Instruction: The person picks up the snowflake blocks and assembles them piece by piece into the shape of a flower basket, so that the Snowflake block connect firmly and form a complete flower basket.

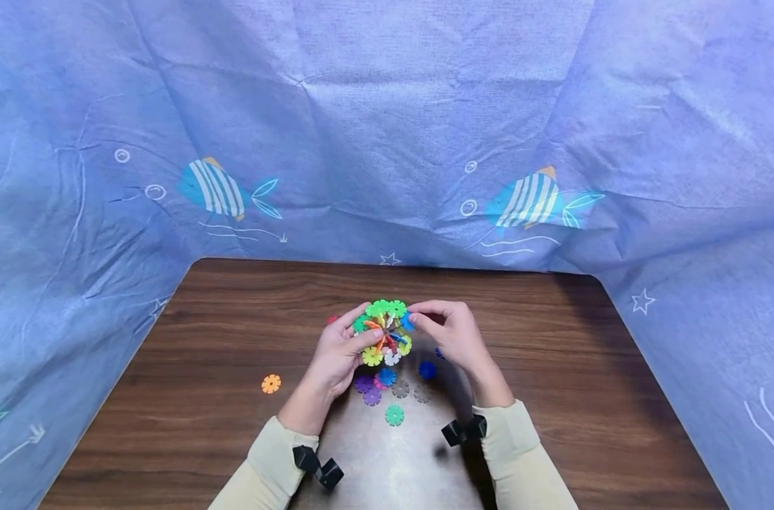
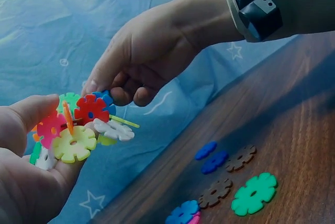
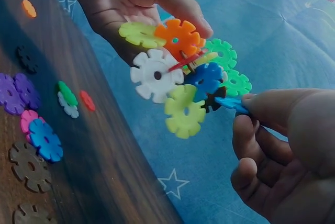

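Note:
A cluster of interlocked plastic snowflake discs (image 1: 391, 357) in green, yellow, white, orange, red and blue is held above the table. My left hand (image 1: 337, 352) grips it from the left, its thumb lying across the near side. At the cluster's right edge, my right hand (image 1: 453, 333) pinches a blue snowflake disc (image 3: 232, 104) between thumb and forefinger. In the right wrist view that disc meets a dark brown disc (image 3: 213, 100) of the cluster; how deep its slot sits cannot be told. The left fingers behind the cluster are mostly hidden.
Loose discs lie on the wooden table (image 1: 189, 397) below the hands: purple (image 1: 372, 395), brown (image 1: 400, 388), dark blue (image 1: 428, 370) and green (image 1: 394, 415). An orange disc (image 1: 271, 384) lies apart at the left. A blue fish-print cloth (image 1: 387, 142) hangs behind the table.

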### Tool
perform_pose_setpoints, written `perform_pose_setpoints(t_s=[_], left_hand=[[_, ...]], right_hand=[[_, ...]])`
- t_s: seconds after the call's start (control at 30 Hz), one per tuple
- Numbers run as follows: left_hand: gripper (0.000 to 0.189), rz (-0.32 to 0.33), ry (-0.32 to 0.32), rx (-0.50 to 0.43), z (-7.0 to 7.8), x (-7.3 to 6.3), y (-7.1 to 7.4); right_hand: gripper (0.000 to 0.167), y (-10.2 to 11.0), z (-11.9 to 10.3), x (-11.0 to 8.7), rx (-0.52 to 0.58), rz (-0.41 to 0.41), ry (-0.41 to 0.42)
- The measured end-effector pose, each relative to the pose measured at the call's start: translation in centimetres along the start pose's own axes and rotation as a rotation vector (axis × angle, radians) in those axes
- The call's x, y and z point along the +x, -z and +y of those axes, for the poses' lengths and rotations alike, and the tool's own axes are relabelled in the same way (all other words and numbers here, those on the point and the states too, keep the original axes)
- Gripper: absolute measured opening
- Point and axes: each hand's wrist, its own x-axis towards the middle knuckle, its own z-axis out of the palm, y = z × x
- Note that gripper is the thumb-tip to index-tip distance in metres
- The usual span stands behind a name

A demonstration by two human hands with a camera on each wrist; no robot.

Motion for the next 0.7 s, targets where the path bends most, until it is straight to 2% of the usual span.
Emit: perform_pose_setpoints(t_s=[0.17, 0.3, 0.43, 0.7], left_hand=[[0.066, 0.024, 0.000, -0.032, -0.2, 0.2, 0.2], [0.058, 0.064, -0.010, -0.067, -0.4, 0.4, 0.4], [0.055, 0.086, -0.029, -0.069, -0.4, 0.5, 0.4], [0.056, 0.098, -0.045, -0.018, -0.3, 0.6, 0.4]], right_hand=[[0.016, 0.0, -0.4, -0.1, 0.016, -0.024, -0.039], [0.021, -0.6, 0.9, 0.0, 0.111, -0.020, -0.072], [0.025, -1.1, 1.5, 0.0, 0.190, -0.001, -0.068], [0.021, -1.4, 1.2, 0.1, 0.182, 0.035, -0.060]])
